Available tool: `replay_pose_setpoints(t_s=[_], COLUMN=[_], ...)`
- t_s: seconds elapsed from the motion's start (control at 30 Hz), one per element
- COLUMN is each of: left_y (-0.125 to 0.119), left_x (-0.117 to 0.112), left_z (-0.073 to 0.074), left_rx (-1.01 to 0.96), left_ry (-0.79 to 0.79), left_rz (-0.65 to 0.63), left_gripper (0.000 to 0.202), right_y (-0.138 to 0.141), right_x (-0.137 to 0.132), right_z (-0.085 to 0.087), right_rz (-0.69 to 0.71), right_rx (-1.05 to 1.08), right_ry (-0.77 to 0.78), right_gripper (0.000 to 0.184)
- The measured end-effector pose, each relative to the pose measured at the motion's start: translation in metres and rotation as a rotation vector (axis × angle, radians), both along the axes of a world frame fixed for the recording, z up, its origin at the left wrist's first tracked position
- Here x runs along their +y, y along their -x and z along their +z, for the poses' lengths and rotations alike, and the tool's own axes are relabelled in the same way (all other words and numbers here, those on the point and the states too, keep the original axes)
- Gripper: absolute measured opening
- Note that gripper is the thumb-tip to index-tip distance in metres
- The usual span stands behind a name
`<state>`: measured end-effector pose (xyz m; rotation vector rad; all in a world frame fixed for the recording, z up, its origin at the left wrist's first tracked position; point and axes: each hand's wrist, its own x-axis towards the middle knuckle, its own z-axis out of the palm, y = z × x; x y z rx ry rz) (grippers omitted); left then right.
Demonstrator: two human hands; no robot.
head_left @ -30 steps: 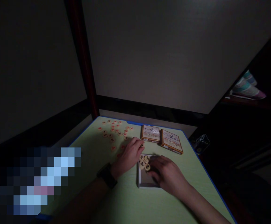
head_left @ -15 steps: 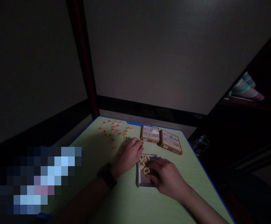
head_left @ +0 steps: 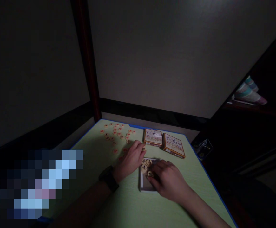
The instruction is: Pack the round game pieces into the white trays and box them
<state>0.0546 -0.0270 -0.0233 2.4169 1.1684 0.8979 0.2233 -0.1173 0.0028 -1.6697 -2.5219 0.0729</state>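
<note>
A shallow white box tray (head_left: 141, 185) lies on the table with several round xiangqi pieces (head_left: 144, 168) in its upper left, black characters facing up. Over the tray, my right hand (head_left: 170, 180) is closed, thumb and fingers pinching a xiangqi piece (head_left: 150, 174). The curled fingers hide the tray's right side. My left hand (head_left: 132, 156), with a dark watch at the wrist, is just beyond the tray's upper left corner. Its fingers are closed on another black-marked xiangqi piece (head_left: 143, 149).
Loose xiangqi pieces (head_left: 115, 129), mostly red-marked, are scattered over the far left of the green table (head_left: 176, 212). Two printed boxes (head_left: 153, 136) lie side by side at the back right. A wall stands behind the table; a dark object (head_left: 204, 149) sits beyond its right edge.
The piece at my right fingertips has shifted slightly right and tilted between thumb and fingers. My left hand stays nearly still with its piece.
</note>
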Motion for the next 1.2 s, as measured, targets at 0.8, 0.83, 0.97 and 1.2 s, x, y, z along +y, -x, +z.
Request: replay_pose_setpoints(t_s=[0.8, 0.83, 0.97, 1.2], left_y=[-0.002, -0.002, -0.001, -0.003], left_x=[0.001, 0.001, 0.001, 0.003], left_z=[-0.004, -0.004, -0.002, 0.004], left_rx=[-0.021, -0.027, -0.077, -0.295], left_ry=[-0.070, -0.070, -0.004, 0.243], left_rz=[-0.006, -0.003, 0.013, -0.037], left_gripper=[0.019, 0.020, 0.022, 0.023], right_y=[-0.002, -0.002, -0.002, -0.010], right_x=[0.008, 0.009, 0.007, 0.008], right_z=[-0.002, -0.003, -0.005, -0.005], right_rz=[-0.043, -0.042, -0.029, -0.078], right_rx=[-0.027, -0.021, 0.010, 0.153], right_ry=[0.014, 0.008, -0.005, -0.057], right_gripper=[0.019, 0.019, 0.016, 0.013])
